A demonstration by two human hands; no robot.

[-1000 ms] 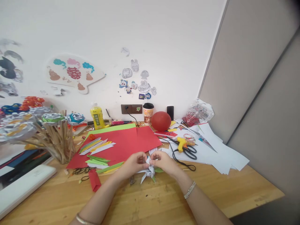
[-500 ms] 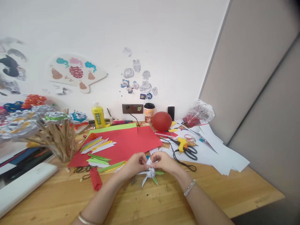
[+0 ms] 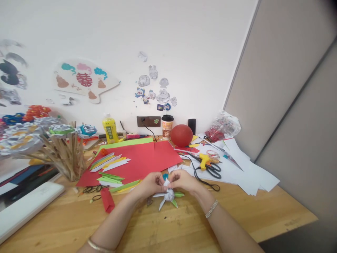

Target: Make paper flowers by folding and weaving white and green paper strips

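Note:
Between my two hands is a folded paper flower, white in the middle, with white and green pointed strips sticking out around it. My left hand pinches the white fold at its top from the left. From the right, my right hand pinches the same fold, fingertips close to those of the left. A bit of blue paper shows just behind the fingers. Folded green strips and white and yellow strips lie left of my hands, partly on a large red sheet.
A yellow hot glue gun and black-handled scissors lie on white paper at the right, a black cord looping nearby. Behind stand a yellow bottle, a lidded cup and a red balloon. Paper flowers on sticks fill the left.
Both hands keep their pinch on the paper flower with barely any movement. The view has shifted very slightly, and a little more of the flower's left white strip shows.

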